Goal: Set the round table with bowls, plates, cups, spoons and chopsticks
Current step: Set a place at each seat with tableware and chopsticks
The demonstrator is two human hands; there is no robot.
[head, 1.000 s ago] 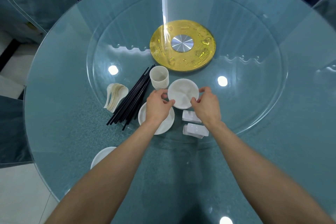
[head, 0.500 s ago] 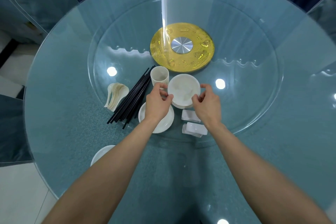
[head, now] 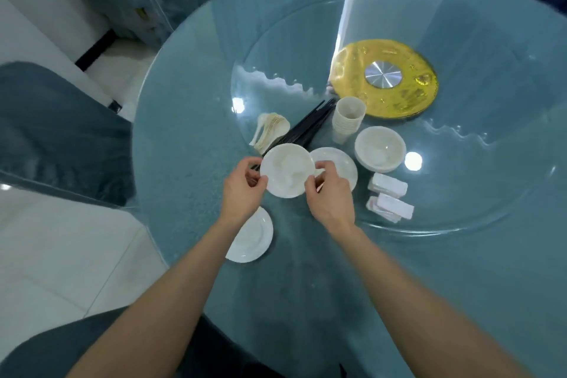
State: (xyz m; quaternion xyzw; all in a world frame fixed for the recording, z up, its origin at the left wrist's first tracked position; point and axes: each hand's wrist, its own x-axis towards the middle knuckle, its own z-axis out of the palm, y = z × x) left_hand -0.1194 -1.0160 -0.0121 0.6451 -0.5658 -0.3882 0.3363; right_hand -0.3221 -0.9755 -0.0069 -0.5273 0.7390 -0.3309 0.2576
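Note:
A white bowl [head: 287,169] hangs above the round glass table [head: 190,144], held at its rim by my left hand [head: 242,190] and my right hand [head: 329,196]. Just below my left wrist a white plate [head: 254,239] lies near the table's edge. On the glass turntable sit a stack of plates [head: 339,166], a stack of bowls [head: 380,149], a stack of cups [head: 348,118], black chopsticks [head: 310,127] and nested white spoons [head: 270,130]; the held bowl hides the chopsticks' near ends.
A gold disc with a silver hub [head: 383,78] marks the turntable's middle. White chopstick rests [head: 389,198] lie to the right of the plates. Blue-covered chairs [head: 58,132] stand to the left, one more at the bottom left.
Both hands lifted one bowl off the bowl stack and carried it left, toward the plate at the table's edge. The view swung left with them.

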